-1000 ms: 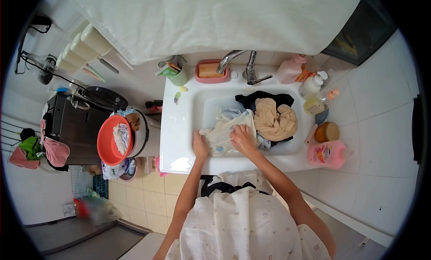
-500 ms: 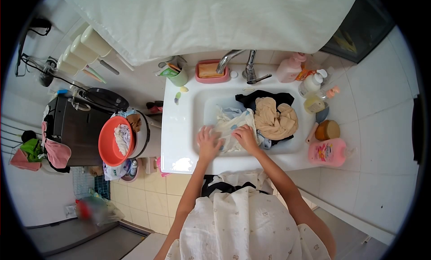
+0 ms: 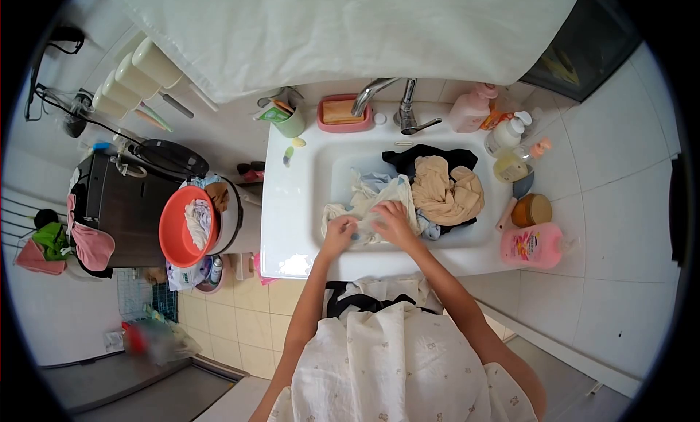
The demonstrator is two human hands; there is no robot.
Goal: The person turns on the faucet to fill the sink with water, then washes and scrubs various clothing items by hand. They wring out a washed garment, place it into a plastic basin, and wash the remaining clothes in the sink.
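Observation:
A wet white garment [image 3: 380, 196] with faint blue patches lies spread in the left half of the white sink [image 3: 292, 203]. My left hand [image 3: 340, 234] grips its near left part, fingers curled inward. Close to it, my right hand [image 3: 394, 223] bends its fingers into the same cloth, and the fingertips are partly lost in the folds. A crumpled beige garment [image 3: 446, 192] rests to the right of my right hand, on top of a black garment [image 3: 430, 159]. Bits of light blue cloth [image 3: 430, 229] show beside and under the white one.
A chrome faucet [image 3: 407, 115] and a pink soap dish [image 3: 344, 123] stand behind the basin. Along the right rim are several bottles, including a pink one [image 3: 531, 245], and an amber jar [image 3: 532, 210]. A green cup [image 3: 290, 123] and a red basin [image 3: 179, 236] are at left.
My left hand has gone from spread fingers to curled ones on the cloth. My right hand has shifted slightly. The white garment now reaches further left and is more bunched.

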